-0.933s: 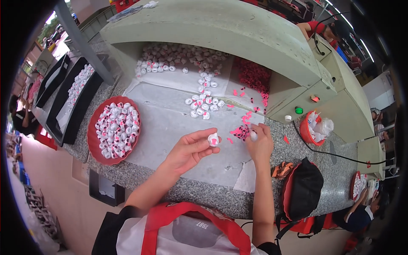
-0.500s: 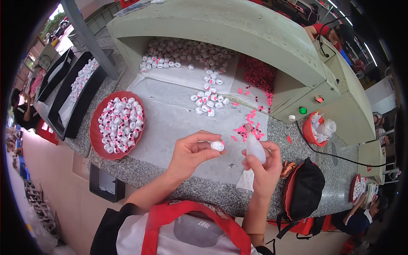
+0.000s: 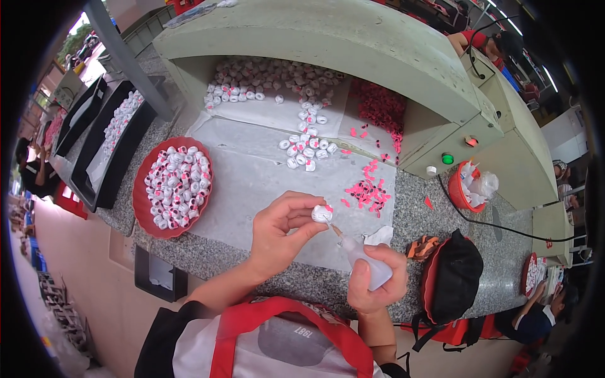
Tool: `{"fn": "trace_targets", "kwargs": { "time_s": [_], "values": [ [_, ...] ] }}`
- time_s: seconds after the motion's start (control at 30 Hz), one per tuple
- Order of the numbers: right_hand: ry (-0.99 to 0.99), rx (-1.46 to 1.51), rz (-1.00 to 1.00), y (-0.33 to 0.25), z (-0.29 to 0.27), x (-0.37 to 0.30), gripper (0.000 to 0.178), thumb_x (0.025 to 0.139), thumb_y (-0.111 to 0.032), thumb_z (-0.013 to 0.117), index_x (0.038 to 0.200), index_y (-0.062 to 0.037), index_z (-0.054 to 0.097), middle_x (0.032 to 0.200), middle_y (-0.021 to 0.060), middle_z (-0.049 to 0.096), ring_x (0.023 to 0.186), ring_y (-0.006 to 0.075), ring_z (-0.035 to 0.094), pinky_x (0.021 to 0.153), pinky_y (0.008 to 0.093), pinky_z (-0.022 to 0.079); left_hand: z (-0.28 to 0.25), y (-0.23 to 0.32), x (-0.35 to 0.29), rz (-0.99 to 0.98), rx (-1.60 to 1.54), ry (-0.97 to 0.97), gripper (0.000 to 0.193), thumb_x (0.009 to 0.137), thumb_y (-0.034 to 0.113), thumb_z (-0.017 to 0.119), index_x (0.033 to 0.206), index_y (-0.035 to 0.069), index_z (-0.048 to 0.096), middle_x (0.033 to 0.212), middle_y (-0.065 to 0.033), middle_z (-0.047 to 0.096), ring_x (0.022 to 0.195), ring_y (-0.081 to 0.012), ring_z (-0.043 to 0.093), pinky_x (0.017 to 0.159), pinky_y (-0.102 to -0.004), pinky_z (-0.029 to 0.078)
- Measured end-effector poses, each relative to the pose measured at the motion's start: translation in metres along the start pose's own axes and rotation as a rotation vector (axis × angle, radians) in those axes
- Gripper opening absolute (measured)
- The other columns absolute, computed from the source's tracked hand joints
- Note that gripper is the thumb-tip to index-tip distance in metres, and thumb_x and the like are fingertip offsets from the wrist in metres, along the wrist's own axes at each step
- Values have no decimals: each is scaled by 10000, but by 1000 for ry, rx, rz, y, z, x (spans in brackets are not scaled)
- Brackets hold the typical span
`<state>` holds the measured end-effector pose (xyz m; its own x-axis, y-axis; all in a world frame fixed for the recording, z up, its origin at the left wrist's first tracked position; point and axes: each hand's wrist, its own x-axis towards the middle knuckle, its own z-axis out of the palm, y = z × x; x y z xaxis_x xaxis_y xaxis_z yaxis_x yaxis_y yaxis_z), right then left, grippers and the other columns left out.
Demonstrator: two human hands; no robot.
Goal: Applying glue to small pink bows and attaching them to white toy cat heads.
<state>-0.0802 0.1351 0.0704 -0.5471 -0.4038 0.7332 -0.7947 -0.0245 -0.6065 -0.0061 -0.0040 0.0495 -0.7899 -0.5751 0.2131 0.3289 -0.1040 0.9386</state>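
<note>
Between the thumb and fingers of my left hand (image 3: 280, 230) is a small round white piece (image 3: 322, 213) with a pink patch on its upper side. My right hand (image 3: 380, 277) grips a translucent squeeze bottle (image 3: 370, 264), tilted so that its thin nozzle (image 3: 338, 230) points up and left. The nozzle tip is right at the lower edge of the white piece; whether they touch I cannot tell. Beyond my hands lie a loose group of similar white pieces (image 3: 307, 150) and a scatter of small pink pieces (image 3: 367, 192), some dark-sided, on the white sheet (image 3: 246, 170).
A red scalloped tray (image 3: 140, 211) of white-and-pink pieces stands left. Behind, the pale green hooded cabinet (image 3: 328, 41) shelters heaps of white and pink pieces. At right are an orange basket (image 3: 457, 195), a black cable (image 3: 498, 232) and a black bag (image 3: 455, 277).
My right hand has moved down and turned the bottle, bringing its nozzle from above the pink pieces to the white piece. My left hand has stayed nearly in place.
</note>
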Motion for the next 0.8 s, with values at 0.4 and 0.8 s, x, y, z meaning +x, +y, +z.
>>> {"fn": "trace_targets", "kwargs": {
  "time_s": [0.4,0.8],
  "values": [
    [-59,78,23,-4,-2,3,216,641,-9,583,842,29,513,639,98,573,451,189,534,414,272,424,-2,3,0,72,119,-27,290,718,-146,559,998,-82,518,1020,-144,497,919,-202,558,795,-289,505],
    [-80,13,-25,-5,-5,10,220,634,-8,589,839,22,515,653,86,579,462,194,537,421,277,429,-3,10,3,-148,-114,-10,304,707,-141,569,996,-63,514,1032,-159,538,938,-210,567,788,-298,501]
  ]
}}
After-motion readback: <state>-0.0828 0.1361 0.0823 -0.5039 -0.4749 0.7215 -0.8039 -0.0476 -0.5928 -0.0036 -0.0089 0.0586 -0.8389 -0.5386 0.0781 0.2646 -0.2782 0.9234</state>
